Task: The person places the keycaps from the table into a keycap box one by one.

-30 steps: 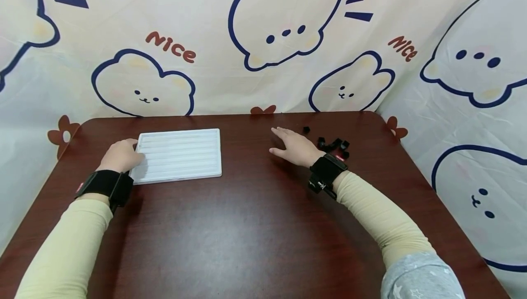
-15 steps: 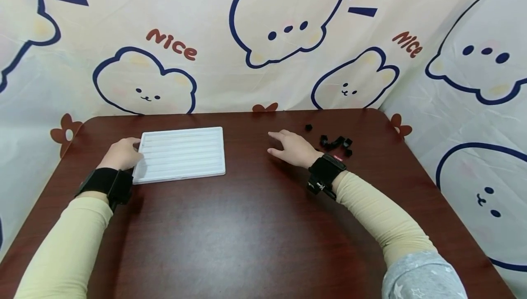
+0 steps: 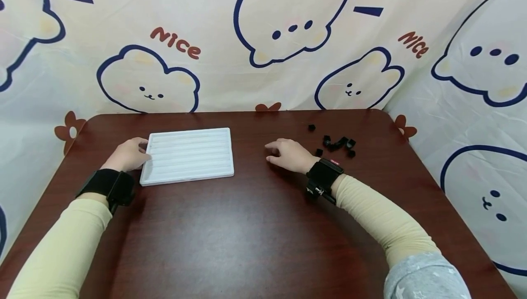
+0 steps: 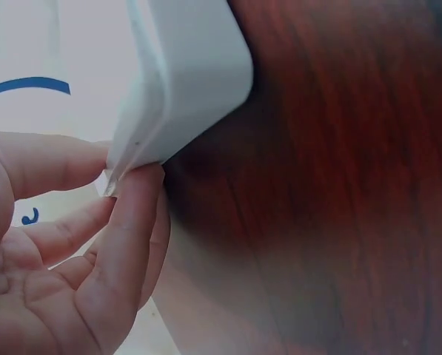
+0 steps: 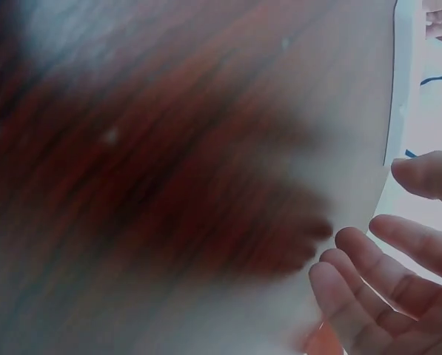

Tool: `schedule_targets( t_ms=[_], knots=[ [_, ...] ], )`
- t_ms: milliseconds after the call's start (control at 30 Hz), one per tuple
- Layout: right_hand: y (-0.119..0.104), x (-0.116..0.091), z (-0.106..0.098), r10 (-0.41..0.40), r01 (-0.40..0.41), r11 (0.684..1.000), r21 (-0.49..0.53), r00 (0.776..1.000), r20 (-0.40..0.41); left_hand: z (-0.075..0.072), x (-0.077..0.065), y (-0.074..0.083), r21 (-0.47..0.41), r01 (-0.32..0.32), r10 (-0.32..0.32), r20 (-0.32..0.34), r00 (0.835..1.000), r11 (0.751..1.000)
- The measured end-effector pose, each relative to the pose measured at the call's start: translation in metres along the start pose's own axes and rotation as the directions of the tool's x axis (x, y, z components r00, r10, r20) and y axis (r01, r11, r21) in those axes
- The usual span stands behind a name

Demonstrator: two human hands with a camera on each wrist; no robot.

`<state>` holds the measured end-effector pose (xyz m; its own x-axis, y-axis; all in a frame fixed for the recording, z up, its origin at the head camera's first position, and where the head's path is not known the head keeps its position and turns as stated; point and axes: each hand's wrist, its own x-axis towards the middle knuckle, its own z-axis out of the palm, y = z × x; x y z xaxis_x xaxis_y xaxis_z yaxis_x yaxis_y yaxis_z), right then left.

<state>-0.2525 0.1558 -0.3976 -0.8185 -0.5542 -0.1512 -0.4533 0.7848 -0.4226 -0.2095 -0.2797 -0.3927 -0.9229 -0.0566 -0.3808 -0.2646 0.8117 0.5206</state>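
Observation:
A white rectangular tray (image 3: 189, 155) with shallow ribs lies at the left of the dark table. My left hand (image 3: 126, 154) pinches its left edge; in the left wrist view the thumb is on one side of the rim (image 4: 135, 151) and the fingers on the other. To the right of the tray, my right hand (image 3: 290, 154) hovers low over the table, holding nothing. Its fingers (image 5: 357, 303) are loosely bent and apart in the right wrist view. Several small black blocks (image 3: 338, 143) lie scattered just beyond the right wrist.
A single black block (image 3: 311, 127) lies apart near the table's back edge. The brown wooden table (image 3: 230, 239) ends at a printed cloth backdrop (image 3: 222, 84), which also hangs along the right side. Black straps (image 3: 324, 175) with cameras sit on both wrists.
The white tray has slid slightly to the right with my left hand on its edge. My right hand has shifted a little left, its fingers more bent, showing more of the black blocks.

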Motion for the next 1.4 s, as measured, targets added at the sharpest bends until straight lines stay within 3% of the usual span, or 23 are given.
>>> schedule_targets(
  t_ms=[200,300,367,500,600,667,900,1400],
  knots=[
    [-0.005,0.004,-0.002,0.019,-0.018,0.992,0.126,1.0,-0.007,0.005,-0.003,0.006,-0.019,-0.014,0.014,0.008,1.0,1.0],
    [-0.007,0.007,0.0,0.057,-0.056,0.963,0.265,0.998,0.005,0.008,-0.004,0.007,-0.027,-0.026,0.026,0.013,1.0,0.999],
    [-0.01,0.009,0.003,0.084,-0.086,0.925,0.371,0.996,0.023,0.01,-0.006,0.008,-0.025,-0.03,0.03,0.017,0.999,0.999],
    [-0.015,0.014,0.011,0.128,-0.146,0.812,0.565,0.989,0.07,0.012,-0.009,0.009,-0.04,-0.03,0.031,0.032,0.999,0.999],
    [-0.021,0.018,0.02,0.156,-0.181,0.736,0.652,0.983,0.096,0.014,-0.012,0.01,-0.053,-0.028,0.03,0.038,0.999,0.998],
    [-0.026,0.022,0.024,0.176,-0.204,0.707,0.678,0.978,0.111,0.016,-0.013,0.011,-0.06,-0.03,0.032,0.037,0.999,0.998],
    [-0.045,0.026,0.028,0.22,-0.254,0.691,0.676,0.966,0.139,0.022,-0.017,0.015,-0.056,-0.059,0.06,0.019,0.998,0.997],
    [-0.043,0.019,0.031,0.239,-0.247,0.656,0.714,0.964,0.113,0.034,-0.025,0.024,-0.072,-0.067,0.069,0.021,0.997,0.995]
  ],
)
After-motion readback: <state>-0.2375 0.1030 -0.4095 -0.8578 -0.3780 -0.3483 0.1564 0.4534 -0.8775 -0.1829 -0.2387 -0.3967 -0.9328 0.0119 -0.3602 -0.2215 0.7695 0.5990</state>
